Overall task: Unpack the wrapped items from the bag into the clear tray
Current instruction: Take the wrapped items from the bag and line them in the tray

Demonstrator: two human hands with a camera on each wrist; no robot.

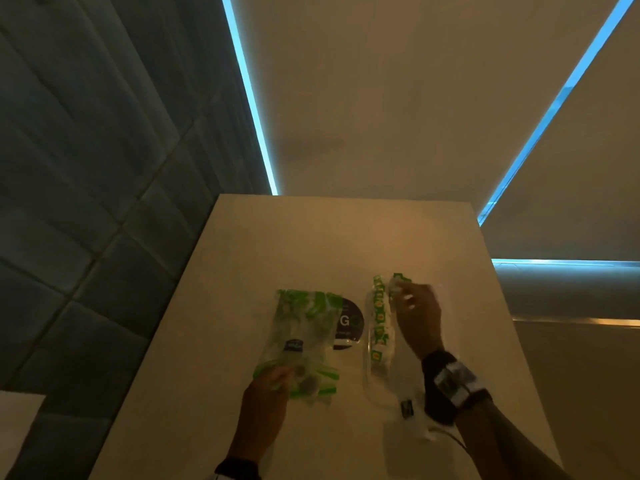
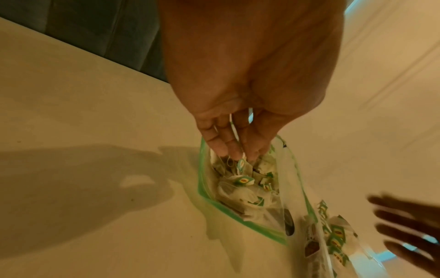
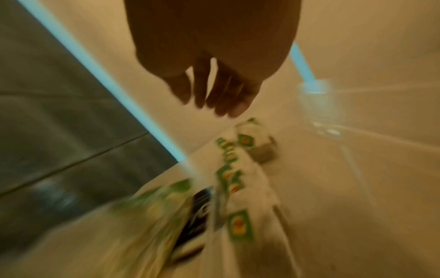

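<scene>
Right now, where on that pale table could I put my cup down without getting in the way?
The far half of the pale table, beyond the green-edged plastic bag and the clear plastic tray, is bare, as is the strip left of the bag. The near middle is crowded: left hand at the bag's mouth, right hand over the tray.

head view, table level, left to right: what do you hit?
left hand → zip bag → dark round sticker → row of wrapped items in the clear tray → right hand

Bag (image 1: 301, 337) beside tray (image 1: 372, 372); far tabletop (image 1: 346, 237) bare.
</scene>
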